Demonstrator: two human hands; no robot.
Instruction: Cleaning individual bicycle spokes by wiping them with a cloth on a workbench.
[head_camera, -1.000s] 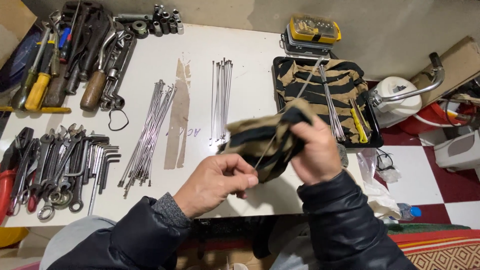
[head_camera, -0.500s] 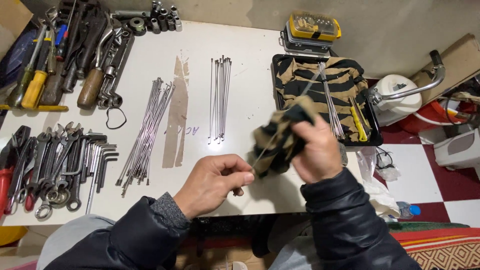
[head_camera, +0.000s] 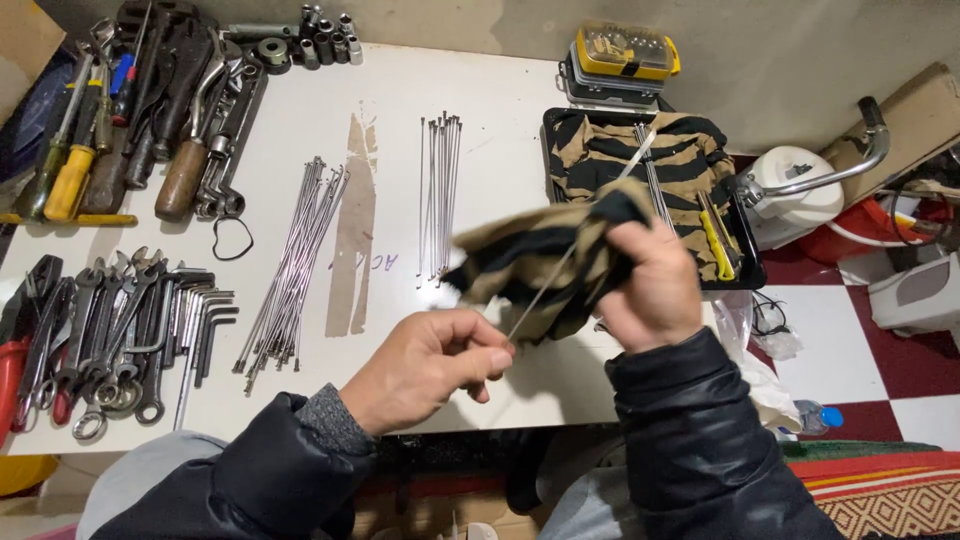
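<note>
A yellow-lidded bit case (head_camera: 620, 52) sits at the white tabletop's (head_camera: 500, 110) far edge. Two spoke bundles (head_camera: 295, 265) lie there. Left hand (head_camera: 430, 365) fingers pinch one spoke (head_camera: 545, 290); right hand (head_camera: 650, 285) clenches a striped rag (head_camera: 540, 260).

A white worktable (head_camera: 300, 130) fills most of the view, its far edge set against a plain grey wall (head_camera: 780, 50) and its surface marked by a worn brown streak (head_camera: 352, 230) near the middle. To the right of the table's edge the floor (head_camera: 900, 380) is laid in dark red and white checkered tiles. A patterned woven mat (head_camera: 890, 490) lies at the lower right corner, and the light is even and dim.
</note>
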